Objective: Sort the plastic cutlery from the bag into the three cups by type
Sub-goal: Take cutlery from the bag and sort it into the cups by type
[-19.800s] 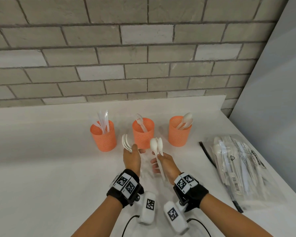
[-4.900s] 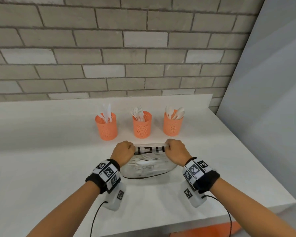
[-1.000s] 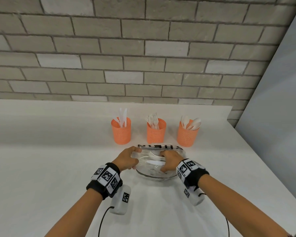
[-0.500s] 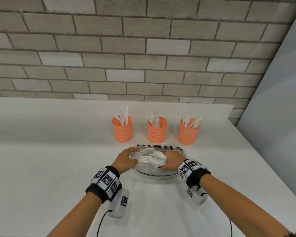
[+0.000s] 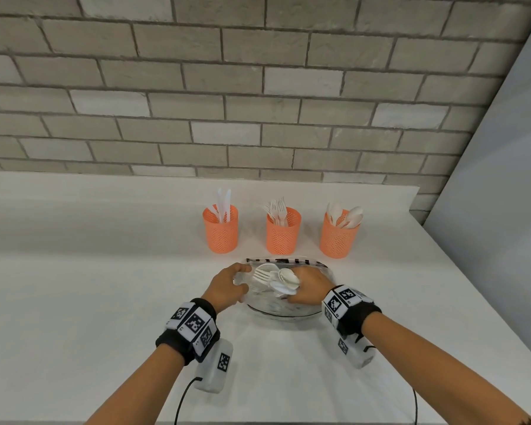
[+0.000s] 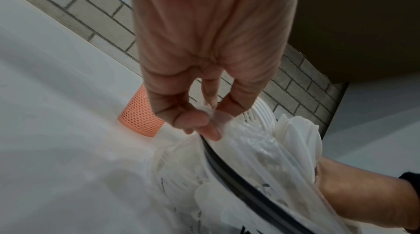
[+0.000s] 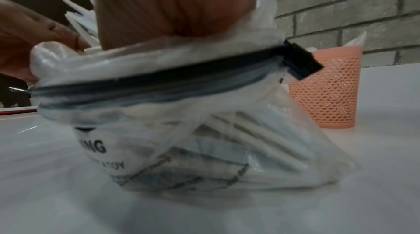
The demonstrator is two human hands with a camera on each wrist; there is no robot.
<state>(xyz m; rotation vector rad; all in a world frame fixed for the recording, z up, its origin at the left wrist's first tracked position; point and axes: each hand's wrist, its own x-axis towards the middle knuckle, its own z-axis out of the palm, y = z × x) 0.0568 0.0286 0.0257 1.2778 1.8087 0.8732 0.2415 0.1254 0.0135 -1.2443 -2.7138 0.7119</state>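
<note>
A clear zip bag (image 5: 288, 308) with a black zipper strip (image 7: 145, 83) stands open on the white counter in front of three orange mesh cups. My left hand (image 5: 227, 286) pinches the bag's left rim (image 6: 211, 112) between thumb and fingers. My right hand (image 5: 307, 286) reaches into the bag's mouth and grips a bunch of white cutlery (image 5: 276, 279), fork tines and spoon bowls sticking out above the rim. The left cup (image 5: 220, 230) holds knives, the middle cup (image 5: 283, 231) forks, the right cup (image 5: 339, 233) spoons. More white handles (image 7: 261, 141) lie inside the bag.
A grey brick wall (image 5: 227, 87) rises behind the counter, and a pale panel (image 5: 503, 210) closes off the right side. The counter's front edge (image 5: 258, 422) runs just below my forearms. Cables trail from both wrist cameras.
My right hand has lifted a bunch of forks and spoons up out of the bag's mouth over the last second. The left hand keeps hold of the rim.
</note>
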